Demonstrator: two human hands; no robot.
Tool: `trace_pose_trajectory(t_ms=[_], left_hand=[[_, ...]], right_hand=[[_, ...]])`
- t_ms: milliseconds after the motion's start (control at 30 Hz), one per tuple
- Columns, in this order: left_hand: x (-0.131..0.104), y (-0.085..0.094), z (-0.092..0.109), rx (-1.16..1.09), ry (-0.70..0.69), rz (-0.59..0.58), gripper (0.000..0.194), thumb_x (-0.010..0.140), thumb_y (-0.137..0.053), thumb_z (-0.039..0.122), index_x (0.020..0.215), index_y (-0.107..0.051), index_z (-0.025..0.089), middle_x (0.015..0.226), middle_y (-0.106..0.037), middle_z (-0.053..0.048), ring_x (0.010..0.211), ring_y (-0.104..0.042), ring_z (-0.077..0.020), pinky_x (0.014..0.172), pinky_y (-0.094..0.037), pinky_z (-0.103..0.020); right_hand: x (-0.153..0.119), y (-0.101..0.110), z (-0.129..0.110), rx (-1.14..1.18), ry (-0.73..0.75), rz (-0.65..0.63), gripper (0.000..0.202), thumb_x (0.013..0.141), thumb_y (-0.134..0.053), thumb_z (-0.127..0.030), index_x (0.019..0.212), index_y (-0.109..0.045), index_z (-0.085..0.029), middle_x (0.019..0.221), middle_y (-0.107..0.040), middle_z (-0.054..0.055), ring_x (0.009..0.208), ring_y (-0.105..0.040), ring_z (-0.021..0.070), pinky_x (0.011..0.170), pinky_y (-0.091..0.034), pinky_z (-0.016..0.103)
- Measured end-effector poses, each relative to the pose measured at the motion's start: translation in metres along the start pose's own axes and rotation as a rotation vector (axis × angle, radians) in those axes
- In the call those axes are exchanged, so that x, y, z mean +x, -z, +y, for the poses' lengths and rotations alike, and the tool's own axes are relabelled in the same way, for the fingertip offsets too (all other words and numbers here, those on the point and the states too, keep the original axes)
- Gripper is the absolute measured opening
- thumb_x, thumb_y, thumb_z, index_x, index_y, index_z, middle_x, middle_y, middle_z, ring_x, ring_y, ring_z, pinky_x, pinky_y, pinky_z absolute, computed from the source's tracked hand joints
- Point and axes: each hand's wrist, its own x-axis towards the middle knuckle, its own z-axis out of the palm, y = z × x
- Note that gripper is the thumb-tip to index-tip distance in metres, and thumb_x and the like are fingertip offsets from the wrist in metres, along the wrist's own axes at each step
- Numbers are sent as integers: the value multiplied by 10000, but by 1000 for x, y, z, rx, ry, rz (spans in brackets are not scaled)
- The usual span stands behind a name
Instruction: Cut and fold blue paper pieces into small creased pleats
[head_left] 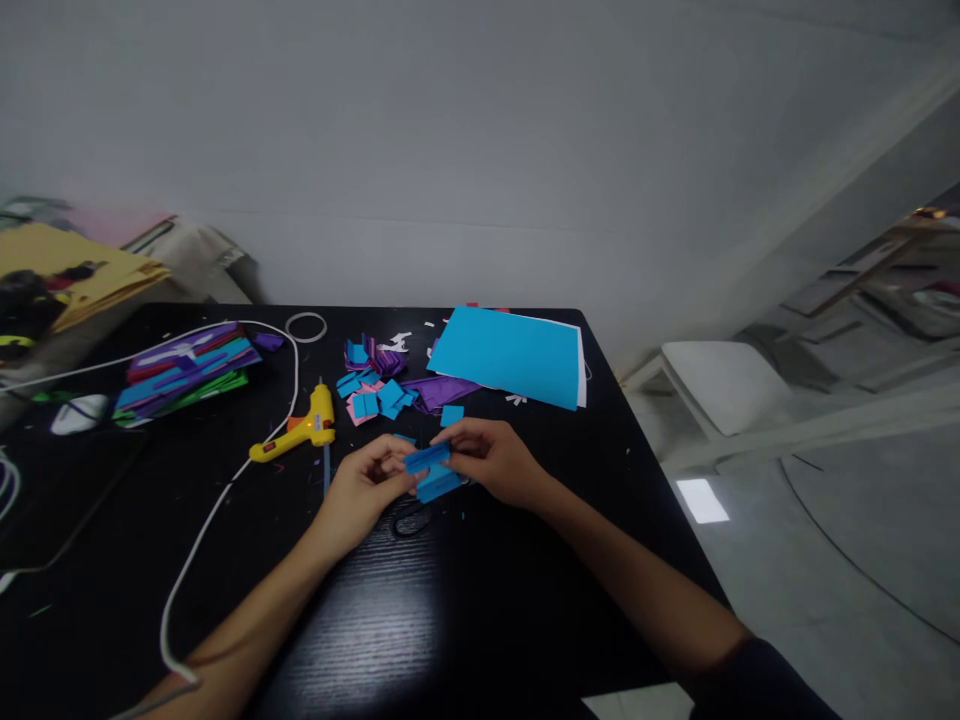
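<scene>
Between my two hands is a small folded piece of blue paper [437,484], creased lengthwise and raised above the black table. My left hand [369,482] pinches its left end, thumb in front and fingers behind. At the right end, my right hand [491,458] grips it with thumb and fingers closed. Partly hidden beneath the paper lie dark scissors [409,522], with a loop handle showing. A small blue paper square [452,415] rests just beyond my right hand. Cut blue squares [366,404] lie in a loose heap past my left hand.
A yellow glue gun [304,430] with a white cord lies left of my hands. Blue sheets [510,355] sit at the back right, purple strips [442,392] beside them. Farther left are a coloured paper stack [187,370] and a white mouse [79,413]. A white stool [724,385] stands right.
</scene>
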Motion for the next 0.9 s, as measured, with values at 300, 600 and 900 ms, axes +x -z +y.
trace_pose_trajectory(t_ms=[300, 600, 900], left_hand=[[-5, -4, -3, 50, -52, -81, 190, 874, -745, 348, 898, -671, 174, 624, -599, 42, 586, -628, -128, 611, -480, -231], [-4, -3, -3, -4, -83, -76, 182, 835, -767, 314, 904, -671, 176, 673, -659, 32, 591, -623, -118, 583, -505, -214], [-6, -5, 3, -105, -30, -130, 190, 824, -752, 301, 826, -599, 189, 554, -662, 48, 475, -615, -124, 518, -483, -211]], right_hand=[[0, 2, -5, 77, -140, -15, 133, 736, -782, -216, 858, -750, -178, 768, -743, -5, 689, -680, 138, 689, -520, 268], [1, 2, -5, 180, -262, -68, 250, 644, -874, -237, 856, -772, -150, 766, -736, 1, 694, -649, 129, 720, -487, 275], [8, 12, -6, 203, -304, -199, 276, 668, -837, -233, 936, -801, -178, 798, -759, 4, 706, -660, 129, 717, -503, 273]])
